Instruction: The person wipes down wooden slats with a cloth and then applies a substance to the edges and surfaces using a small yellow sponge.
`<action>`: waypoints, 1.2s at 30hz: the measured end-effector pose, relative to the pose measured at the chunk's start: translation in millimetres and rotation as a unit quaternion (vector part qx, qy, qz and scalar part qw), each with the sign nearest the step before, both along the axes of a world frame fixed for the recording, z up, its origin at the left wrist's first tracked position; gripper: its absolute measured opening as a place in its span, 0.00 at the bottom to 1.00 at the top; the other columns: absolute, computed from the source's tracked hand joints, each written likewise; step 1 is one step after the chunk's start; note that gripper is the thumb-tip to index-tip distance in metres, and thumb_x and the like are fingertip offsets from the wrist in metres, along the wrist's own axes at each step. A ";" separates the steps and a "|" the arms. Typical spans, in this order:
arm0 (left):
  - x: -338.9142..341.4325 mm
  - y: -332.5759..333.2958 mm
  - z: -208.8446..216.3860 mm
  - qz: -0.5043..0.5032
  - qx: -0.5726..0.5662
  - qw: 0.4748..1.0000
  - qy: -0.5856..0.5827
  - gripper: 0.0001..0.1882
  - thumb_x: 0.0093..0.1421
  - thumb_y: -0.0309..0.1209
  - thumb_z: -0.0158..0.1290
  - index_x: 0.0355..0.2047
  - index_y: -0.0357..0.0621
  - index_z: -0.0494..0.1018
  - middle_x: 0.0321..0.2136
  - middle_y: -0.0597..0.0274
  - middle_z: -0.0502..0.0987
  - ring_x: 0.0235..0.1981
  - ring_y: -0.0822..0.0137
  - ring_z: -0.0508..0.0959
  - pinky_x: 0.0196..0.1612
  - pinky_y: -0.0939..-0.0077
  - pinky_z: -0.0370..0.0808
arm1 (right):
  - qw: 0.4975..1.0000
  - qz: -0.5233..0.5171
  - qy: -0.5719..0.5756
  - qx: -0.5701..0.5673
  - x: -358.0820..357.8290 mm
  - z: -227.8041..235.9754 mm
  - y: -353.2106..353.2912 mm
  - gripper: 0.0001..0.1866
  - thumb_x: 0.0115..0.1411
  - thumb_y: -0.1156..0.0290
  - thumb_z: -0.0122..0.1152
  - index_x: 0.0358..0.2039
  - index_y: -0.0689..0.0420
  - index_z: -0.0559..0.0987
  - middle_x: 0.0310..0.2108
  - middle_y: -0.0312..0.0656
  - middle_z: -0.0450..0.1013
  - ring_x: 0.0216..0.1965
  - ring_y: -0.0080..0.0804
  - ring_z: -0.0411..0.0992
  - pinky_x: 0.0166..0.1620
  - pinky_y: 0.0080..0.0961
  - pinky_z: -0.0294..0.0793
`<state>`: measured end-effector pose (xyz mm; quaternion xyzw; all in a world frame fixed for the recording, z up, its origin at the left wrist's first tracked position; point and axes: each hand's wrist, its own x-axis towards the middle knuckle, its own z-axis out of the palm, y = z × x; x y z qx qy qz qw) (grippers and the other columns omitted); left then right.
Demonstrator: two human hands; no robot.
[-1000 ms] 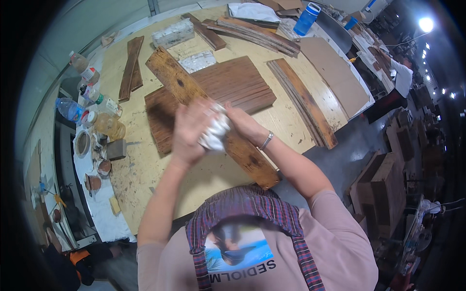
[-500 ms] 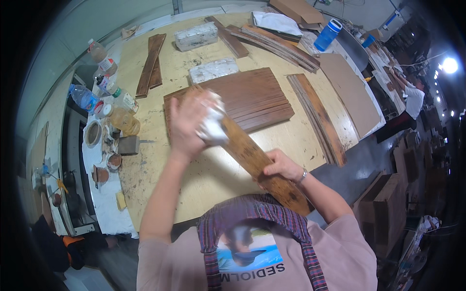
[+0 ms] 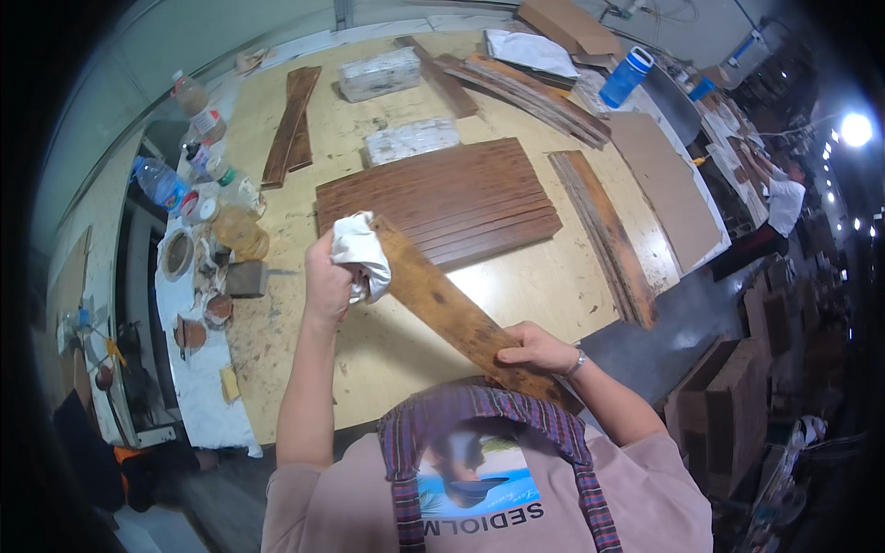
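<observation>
A long brown wooden plank [image 3: 442, 300] slants in front of me, from beside the stack down toward my chest. Near its lower end my right hand [image 3: 539, 350] grips it, thumb on the top face, fingers underneath. My left hand [image 3: 327, 284] is closed on a bunched white cloth [image 3: 359, 249], which is at the plank's far end; whether it touches the wood I cannot tell. Just beyond lies a neat stack of reddish-brown planks [image 3: 438, 189] on the pale worktable [image 3: 304, 369].
Two white wrapped blocks [image 3: 410, 140] sit behind the stack. More planks [image 3: 599, 230] lie to the right, and a crossed pair [image 3: 293, 129] lies far left. Several bottles [image 3: 235, 230] and cups line the left edge. A blue bottle [image 3: 627, 76] stands far right; a co-worker [image 3: 784, 198] stands beyond.
My left hand has turned from lying spread over the cloth on the plank to a closed hold on the cloth at the far end's left side. My right hand keeps its grip.
</observation>
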<state>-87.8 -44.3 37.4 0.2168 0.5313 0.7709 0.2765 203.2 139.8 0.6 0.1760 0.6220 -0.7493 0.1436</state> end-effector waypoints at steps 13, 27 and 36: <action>-4.1 -54.1 -71.4 0.149 -0.125 0.978 0.076 0.11 0.58 0.17 0.45 0.39 0.30 0.76 0.35 0.60 0.78 0.33 0.71 0.77 0.39 0.76 0.75 | 0.829 -0.209 -0.024 0.518 17.1 29.5 55.4 0.41 0.42 0.52 0.69 0.57 0.54 0.73 0.48 0.51 0.74 0.50 0.45 0.74 0.55 0.35 0.73; 97.2 -60.7 -136.2 0.061 -0.301 0.948 0.086 0.11 0.54 0.18 0.50 0.37 0.33 0.78 0.30 0.64 0.80 0.32 0.73 0.78 0.38 0.76 0.75 | 0.679 -0.314 -0.075 0.659 22.3 -23.3 266.3 0.24 0.45 0.65 0.70 0.42 0.65 0.80 0.41 0.54 0.76 0.44 0.50 0.75 0.51 0.33 0.74; 117.8 -46.9 -132.6 0.049 -0.290 0.955 0.041 0.10 0.56 0.18 0.49 0.37 0.32 0.77 0.29 0.63 0.79 0.30 0.73 0.76 0.35 0.77 0.73 | 0.626 -0.166 0.286 0.706 -71.3 -66.4 99.4 0.16 0.41 0.79 0.62 0.34 0.59 0.72 0.37 0.48 0.69 0.45 0.46 0.69 0.53 0.40 0.71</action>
